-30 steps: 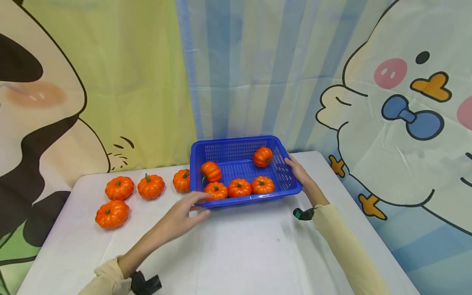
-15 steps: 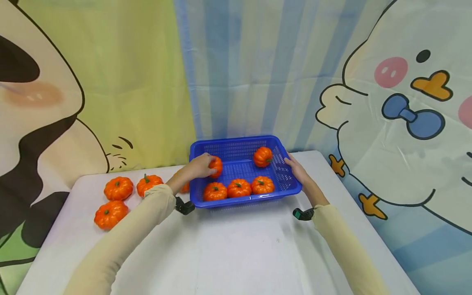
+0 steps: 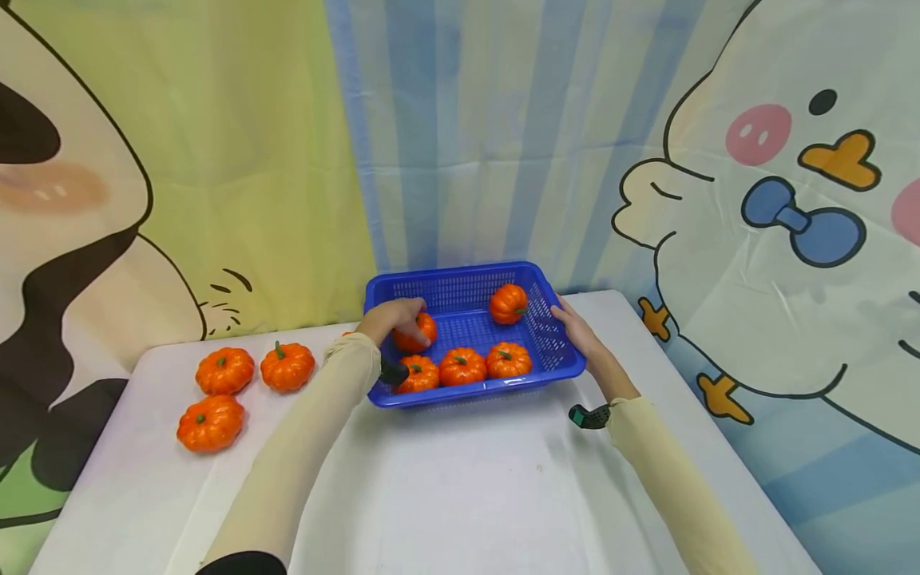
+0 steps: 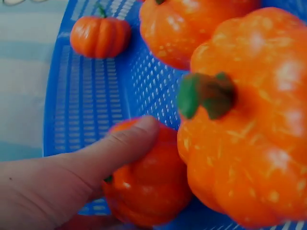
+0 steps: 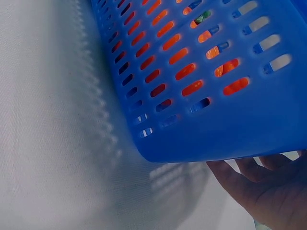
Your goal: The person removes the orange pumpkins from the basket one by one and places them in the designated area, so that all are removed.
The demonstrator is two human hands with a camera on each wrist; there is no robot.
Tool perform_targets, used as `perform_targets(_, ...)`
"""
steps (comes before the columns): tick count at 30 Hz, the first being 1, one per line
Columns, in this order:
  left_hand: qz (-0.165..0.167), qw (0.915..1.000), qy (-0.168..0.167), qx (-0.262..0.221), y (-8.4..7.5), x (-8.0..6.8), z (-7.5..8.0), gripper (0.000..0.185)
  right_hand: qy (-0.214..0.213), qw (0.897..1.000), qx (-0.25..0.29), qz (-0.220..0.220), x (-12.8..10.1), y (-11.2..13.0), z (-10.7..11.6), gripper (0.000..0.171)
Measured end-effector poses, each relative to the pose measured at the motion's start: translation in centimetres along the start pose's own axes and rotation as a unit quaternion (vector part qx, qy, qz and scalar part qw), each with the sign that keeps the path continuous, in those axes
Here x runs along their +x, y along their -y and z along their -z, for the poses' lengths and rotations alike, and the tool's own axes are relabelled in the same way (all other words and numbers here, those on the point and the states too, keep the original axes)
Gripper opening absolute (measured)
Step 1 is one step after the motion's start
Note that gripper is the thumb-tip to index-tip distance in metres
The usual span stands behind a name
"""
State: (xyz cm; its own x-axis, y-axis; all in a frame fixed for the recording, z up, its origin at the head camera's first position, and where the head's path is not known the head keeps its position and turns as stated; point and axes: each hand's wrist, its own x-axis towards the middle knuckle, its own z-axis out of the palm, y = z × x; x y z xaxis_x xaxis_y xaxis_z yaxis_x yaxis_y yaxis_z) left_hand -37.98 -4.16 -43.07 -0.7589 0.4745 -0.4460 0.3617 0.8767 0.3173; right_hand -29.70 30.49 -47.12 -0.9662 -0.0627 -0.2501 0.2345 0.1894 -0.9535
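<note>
A blue plastic basket (image 3: 470, 391) with slotted walls stands on the table, several small orange toy pumpkins in it. My left hand (image 3: 394, 316) reaches over its left rim and grips a pumpkin (image 3: 426, 328) in the left part. In the left wrist view the thumb (image 4: 129, 139) lies across that pumpkin (image 4: 151, 184); the other fingers are mostly hidden. Larger in that view is a pumpkin (image 4: 254, 129) with a green stem. My right hand (image 3: 584, 334) holds the basket's right end, and the right wrist view shows its fingers (image 5: 228, 177) against the basket wall (image 5: 230, 129).
Left of the basket, three pumpkins sit on the white table: one at the back (image 3: 225, 370), one beside it (image 3: 287, 367), one nearer (image 3: 211, 423). Another is mostly hidden behind my left wrist. Printed curtains (image 3: 460, 160) hang behind the table.
My left hand has moved from the basket's front left corner up and into it, and has taken hold of the left pumpkin, which has turned. The right hand keeps its place.
</note>
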Motion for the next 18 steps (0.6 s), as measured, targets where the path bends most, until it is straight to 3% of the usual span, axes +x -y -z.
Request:
perform_targets(3,0.011,0.9990,-0.020,-0.039,0.4,0.2,-0.1,0.079,-0.001,1.000,-0.002,0.002,0.0,0.1,0.1,0.059)
perform_targets(7,-0.007,0.9967,-0.040,-0.071,0.8,0.4,-0.6,0.074,0.000,1.000,-0.001,-0.003,-0.4,0.6,0.2,0.059)
perform_targets(13,-0.010,0.9928,-0.082,-0.087,0.6,0.8,-1.1,0.073,0.001,1.000,0.010,-0.005,-0.9,1.1,0.1,0.059)
perform_targets(18,-0.029,0.9818,-0.167,-0.086,-0.6,-0.4,-0.7,0.076,-0.003,1.000,-0.005,0.004,-0.1,0.0,0.1,0.059)
